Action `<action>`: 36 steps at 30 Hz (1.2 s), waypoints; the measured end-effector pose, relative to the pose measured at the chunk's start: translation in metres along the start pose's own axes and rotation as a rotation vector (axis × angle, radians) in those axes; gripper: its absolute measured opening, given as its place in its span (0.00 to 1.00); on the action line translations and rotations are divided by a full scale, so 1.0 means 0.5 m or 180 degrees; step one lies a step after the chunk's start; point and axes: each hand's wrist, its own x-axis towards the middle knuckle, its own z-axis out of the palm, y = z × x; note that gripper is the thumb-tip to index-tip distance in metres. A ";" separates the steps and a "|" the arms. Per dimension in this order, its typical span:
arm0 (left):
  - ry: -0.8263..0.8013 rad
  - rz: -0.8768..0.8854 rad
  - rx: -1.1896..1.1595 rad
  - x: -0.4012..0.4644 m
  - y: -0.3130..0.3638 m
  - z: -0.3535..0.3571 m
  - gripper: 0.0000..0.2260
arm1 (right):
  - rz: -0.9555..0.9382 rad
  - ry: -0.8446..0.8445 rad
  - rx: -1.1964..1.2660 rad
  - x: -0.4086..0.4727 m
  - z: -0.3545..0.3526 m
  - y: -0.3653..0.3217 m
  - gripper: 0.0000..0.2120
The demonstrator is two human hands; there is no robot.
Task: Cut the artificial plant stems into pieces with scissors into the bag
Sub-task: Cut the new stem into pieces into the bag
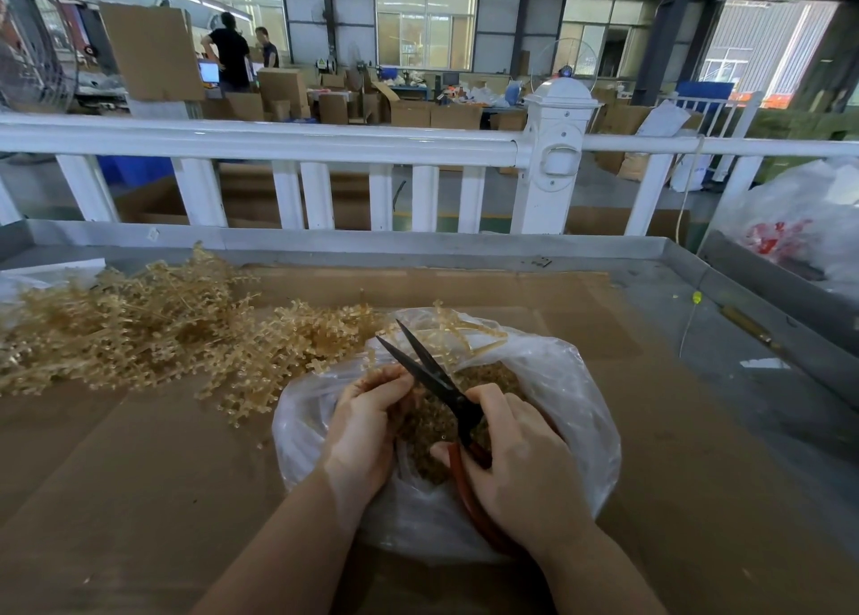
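Note:
A clear plastic bag (576,382) lies open on the cardboard in front of me, filled with small tan cut pieces (488,375). My right hand (516,466) grips the red handles of black scissors (430,373), whose blades are spread apart above the bag's mouth. My left hand (367,419) pinches a tan plastic stem at the base of the blades; the held part is mostly hidden by the fingers. More stem branches (465,331) stick out over the bag's far rim. A large pile of uncut tan artificial plant stems (139,326) spreads across the left of the table.
Brown cardboard (139,475) covers the metal-rimmed table. A white railing (325,142) runs behind it. At the right edge stands another plastic bag (799,224) with red contents. A yellow string (692,317) lies right of the cardboard. Boxes and two people fill the far workshop.

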 end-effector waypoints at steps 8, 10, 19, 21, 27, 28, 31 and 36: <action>-0.0176 -0.0063 -0.0170 0.002 -0.004 -0.010 0.05 | -0.0009 -0.0048 -0.0062 -0.001 0.000 -0.001 0.23; -0.0163 -0.0068 -0.0159 0.002 -0.003 -0.010 0.06 | -0.0026 -0.0074 -0.0085 -0.001 -0.001 -0.001 0.23; -0.0222 -0.0106 -0.0192 -0.001 0.001 -0.008 0.08 | -0.0036 -0.0211 0.0004 -0.001 -0.002 0.001 0.25; -0.0248 -0.0108 -0.0166 -0.002 0.001 -0.007 0.09 | -0.0028 -0.0224 0.0074 0.000 -0.002 0.001 0.23; -0.0287 -0.0109 -0.0147 -0.005 0.003 -0.006 0.10 | -0.0058 -0.0285 0.0103 0.003 -0.001 0.002 0.22; -0.0274 -0.0113 -0.0142 -0.005 0.004 -0.006 0.09 | -0.0052 -0.0307 0.0100 0.003 -0.002 0.002 0.23; -0.0213 -0.0117 -0.0149 -0.007 0.004 -0.004 0.08 | -0.0035 -0.0345 0.0091 0.003 -0.002 0.002 0.23; -0.0194 -0.0043 -0.0148 -0.010 0.004 0.001 0.08 | -0.0026 -0.0256 0.0024 0.002 -0.006 -0.002 0.22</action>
